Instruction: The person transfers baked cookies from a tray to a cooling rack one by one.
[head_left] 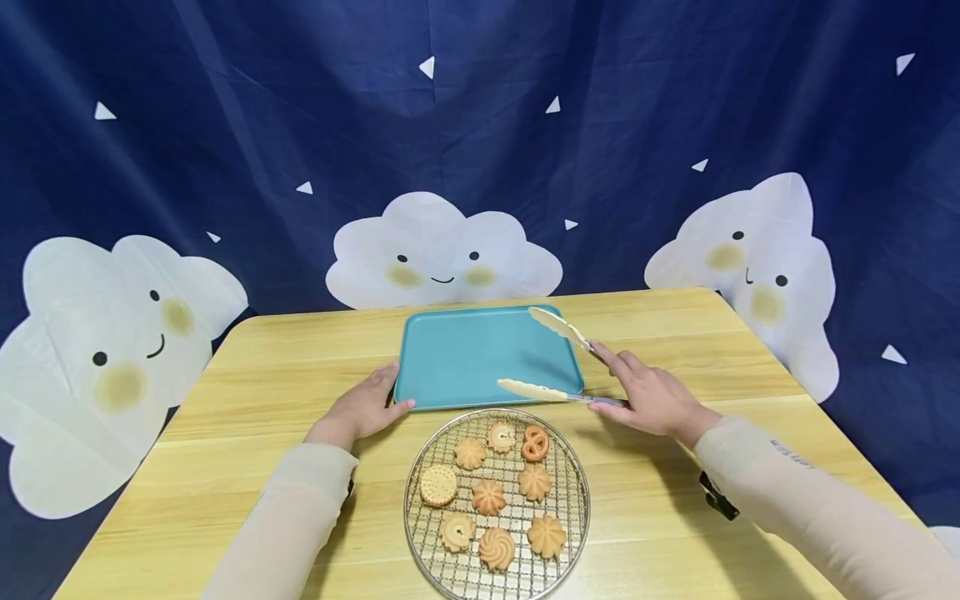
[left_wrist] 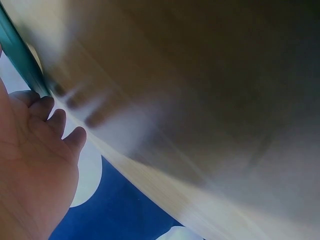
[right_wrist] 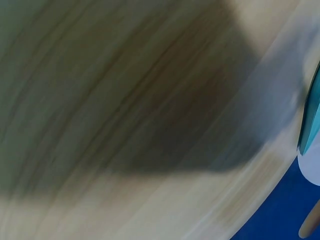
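Note:
My right hand (head_left: 651, 393) holds a pair of tongs (head_left: 581, 398), thumb on one arm and fingers on the other. The tongs' pale scalloped tips are spread wide over the right side of a teal tray (head_left: 472, 354), with nothing between them. My left hand (head_left: 363, 406) touches the tray's near left corner, its fingers along the side and the thumb at the front edge. In the left wrist view, the left hand's fingers (left_wrist: 57, 122) look loosely bent beside the tray edge (left_wrist: 22, 55). A round wire rack (head_left: 573, 500) with several cookies (head_left: 489, 497) lies nearest me.
All of this stands on a wooden table (head_left: 300, 358). Behind it hangs a dark blue curtain (head_left: 487, 108) printed with white clouds and triangles. Among the cookies is a pretzel-shaped one (head_left: 535, 443). The right wrist view shows mostly tabletop (right_wrist: 150, 110) in shadow.

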